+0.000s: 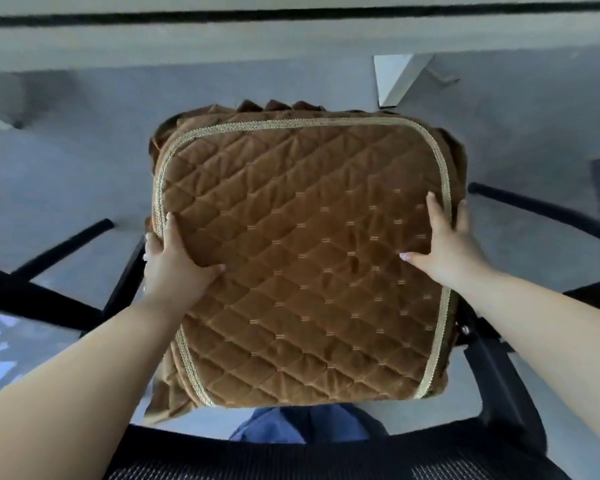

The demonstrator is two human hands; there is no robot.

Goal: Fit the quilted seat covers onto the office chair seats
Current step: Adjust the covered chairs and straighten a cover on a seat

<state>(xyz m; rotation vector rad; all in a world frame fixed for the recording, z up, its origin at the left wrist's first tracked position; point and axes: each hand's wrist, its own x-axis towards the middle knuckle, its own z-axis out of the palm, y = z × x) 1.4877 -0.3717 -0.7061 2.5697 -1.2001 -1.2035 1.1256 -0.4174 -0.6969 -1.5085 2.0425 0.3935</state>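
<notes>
Grey flooring (84, 161) and a pale desk edge (291, 32) are seen behind a brown quilted seat cover (302, 258), which is spread over the office chair seat between both hands. Its left edge is gripped by the left hand (175, 261), thumb on top, fingers curled beneath. Its right edge is likewise clasped by the right hand (445, 242), just over the gold piping (445, 188); a black mesh backrest (326, 459) lies nearer the viewer.

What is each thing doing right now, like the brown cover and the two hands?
Brown quilted seat cover with gold trim: spread flat over the chair seat, skirt bunched at the far edge.
Left hand: gripping the cover's left edge.
Right hand: gripping the cover's right edge.
Black mesh chair back: bare, nearest the camera.
</notes>
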